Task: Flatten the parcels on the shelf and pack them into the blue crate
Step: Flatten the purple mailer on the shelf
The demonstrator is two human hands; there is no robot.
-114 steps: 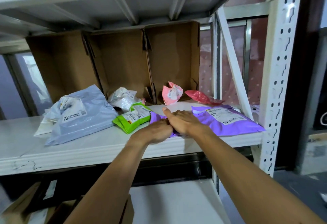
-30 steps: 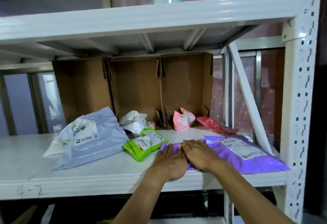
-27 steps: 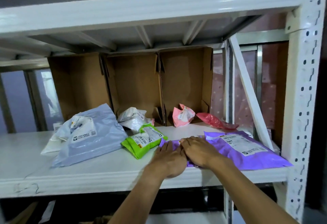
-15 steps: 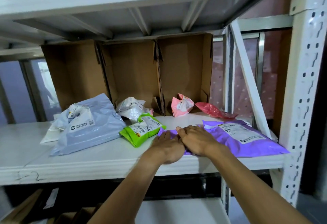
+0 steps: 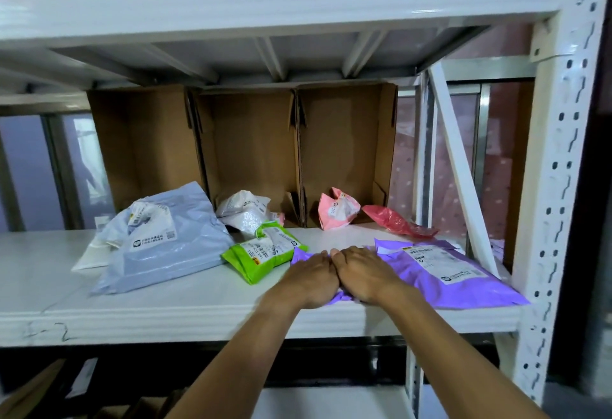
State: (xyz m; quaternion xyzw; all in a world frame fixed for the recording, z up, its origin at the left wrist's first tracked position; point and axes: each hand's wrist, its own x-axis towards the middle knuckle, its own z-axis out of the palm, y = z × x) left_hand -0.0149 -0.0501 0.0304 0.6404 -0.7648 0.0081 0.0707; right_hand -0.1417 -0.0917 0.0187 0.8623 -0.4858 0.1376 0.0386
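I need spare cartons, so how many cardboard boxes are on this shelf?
3, in a row at the back of the shelf: left box, middle box, right box. None seems hidden.

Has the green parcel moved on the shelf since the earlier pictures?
No. The green parcel lies as before, just in front of the cardboard divider, beside the white parcel.

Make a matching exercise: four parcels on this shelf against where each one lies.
1. large grey-blue plastic mailer
2. green plastic pouch
3. crumpled pink plastic parcel
4. flat purple plastic mailer

A. at the mouth of the right-hand brown cardboard box
B. rightmost on the white shelf
C. leftmost of the four
D. between the grey-blue and purple mailers

Pairs: 1-C, 2-D, 3-A, 4-B
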